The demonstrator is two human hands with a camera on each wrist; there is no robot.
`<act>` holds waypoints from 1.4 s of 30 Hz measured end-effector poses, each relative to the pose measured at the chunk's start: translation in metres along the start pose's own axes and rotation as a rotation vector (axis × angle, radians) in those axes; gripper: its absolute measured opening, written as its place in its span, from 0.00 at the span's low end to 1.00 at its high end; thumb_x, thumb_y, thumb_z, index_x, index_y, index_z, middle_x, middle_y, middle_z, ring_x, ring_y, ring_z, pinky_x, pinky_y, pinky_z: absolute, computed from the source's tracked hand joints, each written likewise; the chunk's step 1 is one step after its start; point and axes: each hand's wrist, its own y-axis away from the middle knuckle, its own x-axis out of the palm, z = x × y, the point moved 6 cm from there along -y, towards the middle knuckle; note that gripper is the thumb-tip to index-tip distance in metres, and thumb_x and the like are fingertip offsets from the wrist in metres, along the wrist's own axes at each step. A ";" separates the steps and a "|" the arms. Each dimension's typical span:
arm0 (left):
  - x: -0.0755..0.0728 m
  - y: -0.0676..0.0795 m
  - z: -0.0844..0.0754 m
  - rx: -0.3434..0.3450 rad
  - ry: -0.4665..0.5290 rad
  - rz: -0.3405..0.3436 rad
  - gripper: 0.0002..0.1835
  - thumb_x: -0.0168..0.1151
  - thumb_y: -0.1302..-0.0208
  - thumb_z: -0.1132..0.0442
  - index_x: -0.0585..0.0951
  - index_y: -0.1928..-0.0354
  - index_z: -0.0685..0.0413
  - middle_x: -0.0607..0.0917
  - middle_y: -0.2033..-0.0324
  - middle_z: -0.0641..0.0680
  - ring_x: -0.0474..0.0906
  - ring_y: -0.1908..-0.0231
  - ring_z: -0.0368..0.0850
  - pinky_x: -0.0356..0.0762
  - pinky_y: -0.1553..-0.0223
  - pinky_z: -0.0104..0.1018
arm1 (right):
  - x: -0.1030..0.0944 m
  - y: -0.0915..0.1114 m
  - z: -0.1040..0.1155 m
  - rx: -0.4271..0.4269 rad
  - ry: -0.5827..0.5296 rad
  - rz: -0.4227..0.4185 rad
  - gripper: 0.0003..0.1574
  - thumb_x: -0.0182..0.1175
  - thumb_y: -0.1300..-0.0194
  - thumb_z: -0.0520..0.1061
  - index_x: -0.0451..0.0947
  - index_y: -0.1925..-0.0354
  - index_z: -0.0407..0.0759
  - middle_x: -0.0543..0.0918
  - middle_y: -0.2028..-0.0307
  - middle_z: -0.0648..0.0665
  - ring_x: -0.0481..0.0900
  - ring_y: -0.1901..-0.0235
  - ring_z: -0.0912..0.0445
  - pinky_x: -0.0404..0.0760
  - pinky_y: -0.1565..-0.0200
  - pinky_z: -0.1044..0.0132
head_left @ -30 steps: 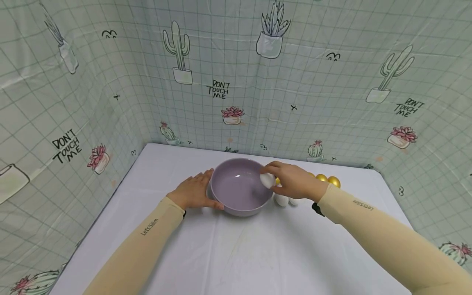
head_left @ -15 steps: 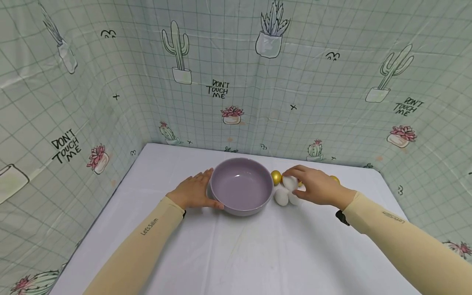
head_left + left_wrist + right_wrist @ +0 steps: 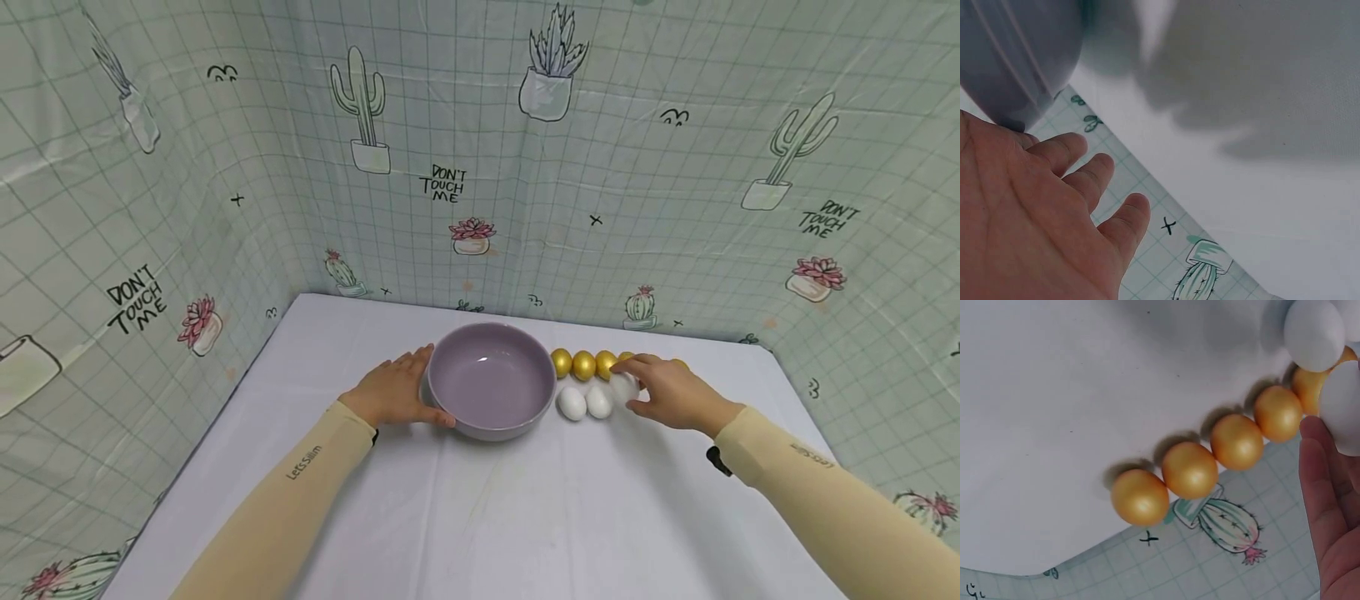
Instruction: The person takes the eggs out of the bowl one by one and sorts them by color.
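A purple bowl (image 3: 491, 387) stands near the middle of the table, with nothing visible inside. My left hand (image 3: 393, 390) rests against its left side, fingers spread and thumb along the front. In the left wrist view the fingertips (image 3: 1138, 203) extend past the bowl wall (image 3: 1029, 56). To the right of the bowl, my right hand (image 3: 671, 396) pinches a white egg (image 3: 622, 389) between thumb and fingers; the right wrist view shows this held egg (image 3: 1342, 406) at its right edge. Two more white eggs, one nearer the bowl (image 3: 572, 403) and one beside it (image 3: 599, 402), lie left of that hand.
Behind the white eggs runs a row of several golden eggs (image 3: 583, 365), partly covered by my right hand in the head view; the right wrist view shows the golden eggs (image 3: 1189, 470) along the table's back edge. A patterned cloth (image 3: 480, 192) hangs behind the white table (image 3: 525, 525).
My right hand has moved right, carrying the white egg from the bowl's right rim to the right end of the white eggs. My left hand and the bowl have stayed put.
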 end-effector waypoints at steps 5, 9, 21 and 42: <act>0.000 0.000 0.000 0.005 -0.001 -0.002 0.73 0.69 0.59 0.22 0.51 0.23 0.64 0.60 0.26 0.63 0.58 0.29 0.63 0.57 0.34 0.64 | 0.011 0.003 -0.010 0.030 -0.033 0.037 0.33 0.73 0.45 0.39 0.77 0.41 0.38 0.79 0.51 0.41 0.76 0.65 0.55 0.76 0.67 0.61; -0.001 0.000 -0.001 0.008 0.000 -0.002 0.73 0.69 0.59 0.22 0.51 0.23 0.64 0.60 0.26 0.64 0.58 0.29 0.63 0.58 0.34 0.65 | 0.019 0.002 -0.015 0.024 -0.042 0.040 0.33 0.74 0.47 0.38 0.78 0.42 0.37 0.79 0.54 0.43 0.75 0.66 0.56 0.76 0.68 0.63; -0.002 0.000 -0.002 0.002 0.010 0.002 0.72 0.70 0.59 0.23 0.51 0.23 0.63 0.59 0.26 0.63 0.57 0.29 0.63 0.57 0.34 0.65 | 0.037 0.000 -0.028 0.055 -0.019 0.071 0.34 0.74 0.46 0.39 0.77 0.41 0.36 0.80 0.46 0.37 0.77 0.66 0.55 0.80 0.61 0.56; -0.001 0.000 -0.001 -0.001 0.001 0.005 0.72 0.68 0.59 0.22 0.51 0.22 0.63 0.58 0.26 0.62 0.57 0.28 0.63 0.56 0.33 0.64 | 0.042 -0.003 -0.025 0.088 -0.024 0.099 0.33 0.74 0.45 0.40 0.77 0.41 0.39 0.81 0.53 0.40 0.77 0.67 0.55 0.79 0.64 0.59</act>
